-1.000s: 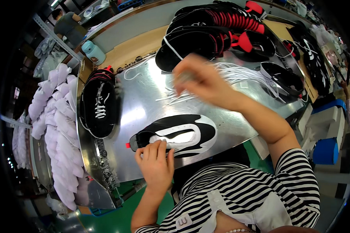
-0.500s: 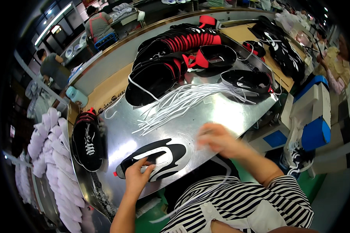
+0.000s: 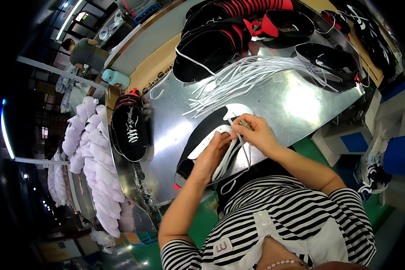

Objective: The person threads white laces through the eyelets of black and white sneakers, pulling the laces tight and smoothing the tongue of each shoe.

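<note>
A black and white shoe upper (image 3: 207, 122) rests tilted at the near edge of the metal table. My left hand (image 3: 213, 157) is closed on its side by the white eyelet strip, fingers partly inside the opening. At the eyelets, my right hand (image 3: 260, 137) pinches a white shoelace (image 3: 248, 158), whose loose length dangles over the table edge. The fingertips of both hands nearly meet there, so which eyelet the lace passes through is hidden. Beyond the hands lies a spread bundle of white laces (image 3: 238, 81). A laced black shoe upper (image 3: 129, 128) stands at the left.
Black and red uppers (image 3: 207, 56) are stacked at the table's back, with another black upper (image 3: 326, 59) at the right. A light blue flask (image 3: 115, 79) stands beyond the left corner. White padded pieces (image 3: 94, 159) hang left. A grey machine (image 3: 364, 130) is at right.
My right hand has come in from the right to the eyelets and now pinches the lace. The upper has turned and tilted in my left hand. The whole view has shifted.
</note>
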